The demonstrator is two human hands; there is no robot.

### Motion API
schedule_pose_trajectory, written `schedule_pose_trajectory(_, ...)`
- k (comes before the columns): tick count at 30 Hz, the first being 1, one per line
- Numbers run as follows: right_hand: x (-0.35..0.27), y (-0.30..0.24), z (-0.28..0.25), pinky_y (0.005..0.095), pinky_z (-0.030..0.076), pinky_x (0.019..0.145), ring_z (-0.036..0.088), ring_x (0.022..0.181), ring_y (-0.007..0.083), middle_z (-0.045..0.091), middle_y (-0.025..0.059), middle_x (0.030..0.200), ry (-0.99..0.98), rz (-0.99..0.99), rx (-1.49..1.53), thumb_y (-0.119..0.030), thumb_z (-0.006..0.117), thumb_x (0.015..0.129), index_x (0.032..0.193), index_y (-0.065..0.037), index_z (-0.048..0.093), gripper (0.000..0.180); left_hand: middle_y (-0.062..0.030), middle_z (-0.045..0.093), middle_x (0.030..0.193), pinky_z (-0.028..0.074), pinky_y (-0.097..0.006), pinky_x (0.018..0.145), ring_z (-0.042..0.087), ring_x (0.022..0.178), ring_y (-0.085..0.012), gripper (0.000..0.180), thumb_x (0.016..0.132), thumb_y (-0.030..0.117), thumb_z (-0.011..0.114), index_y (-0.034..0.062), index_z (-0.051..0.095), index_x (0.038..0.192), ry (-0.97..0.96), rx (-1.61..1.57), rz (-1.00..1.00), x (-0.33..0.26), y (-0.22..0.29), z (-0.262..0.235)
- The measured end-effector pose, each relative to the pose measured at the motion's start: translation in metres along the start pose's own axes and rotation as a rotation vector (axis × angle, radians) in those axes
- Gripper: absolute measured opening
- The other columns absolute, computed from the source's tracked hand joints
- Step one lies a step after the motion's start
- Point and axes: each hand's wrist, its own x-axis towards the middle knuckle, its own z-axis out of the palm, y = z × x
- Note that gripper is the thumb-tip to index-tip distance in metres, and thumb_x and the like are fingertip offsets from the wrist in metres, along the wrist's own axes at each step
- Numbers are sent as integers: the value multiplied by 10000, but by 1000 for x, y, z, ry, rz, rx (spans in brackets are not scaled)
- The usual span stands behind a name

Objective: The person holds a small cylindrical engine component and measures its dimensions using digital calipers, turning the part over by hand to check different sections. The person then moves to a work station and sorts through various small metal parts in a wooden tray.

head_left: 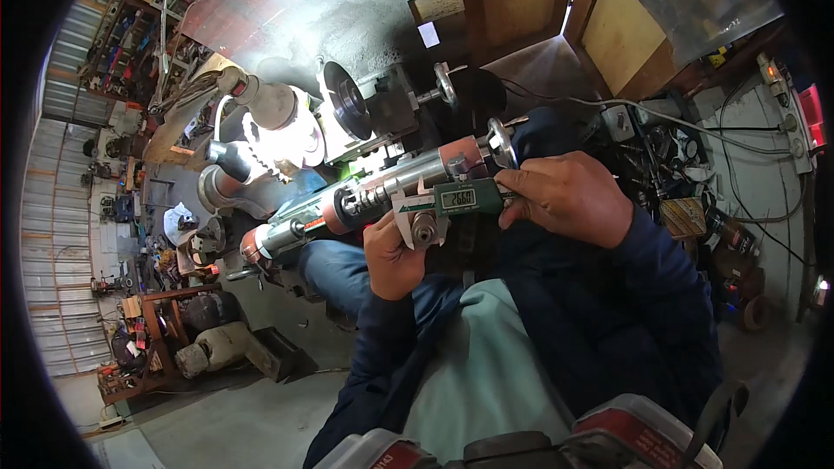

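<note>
My right hand [578,200] is closed round the end of a digital caliper [491,195] with a green body and a lit grey display. The caliper's jaws point down and straddle a round, stepped metal part [424,230] with a hole in its end. My left hand [391,256] is wrapped round that part from the left, fingers closed, beside the caliper jaws. Just beyond both hands lies a long cylindrical machine spindle [417,172] with reddish-brown sections. Whether the jaws touch the part all round cannot be made out.
Behind the spindle stands a dark disc-shaped wheel [345,97] and a bright work lamp [230,156]. A handwheel [502,143] sits near my right hand. Cluttered shelves [130,52] line the left, and a rusty stand [165,330] is at lower left. A cable [643,106] runs along the right.
</note>
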Motion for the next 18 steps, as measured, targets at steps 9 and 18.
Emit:
schedule_pose_trajectory(9, 0, 0, 3, 394, 506, 554, 666, 679, 295, 646, 80, 766, 52, -14, 31, -192, 849, 697, 1058, -45, 696, 419, -151, 741, 968, 569, -295, 710, 746, 817, -216, 245, 787, -79, 686, -34, 730, 1024, -16, -8, 8, 0, 0, -1)
schedule_pose_trajectory(18, -1, 1, 6, 405, 532, 601, 686, 735, 292, 671, 87, 805, 0, 14, 37, -212, 820, 736, 1050, -42, 698, 378, -164, 738, 1019, 578, -301, 747, 749, 858, -228, 240, 800, -90, 654, -35, 734, 1019, -63, 7, 18, 2, 2, -6)
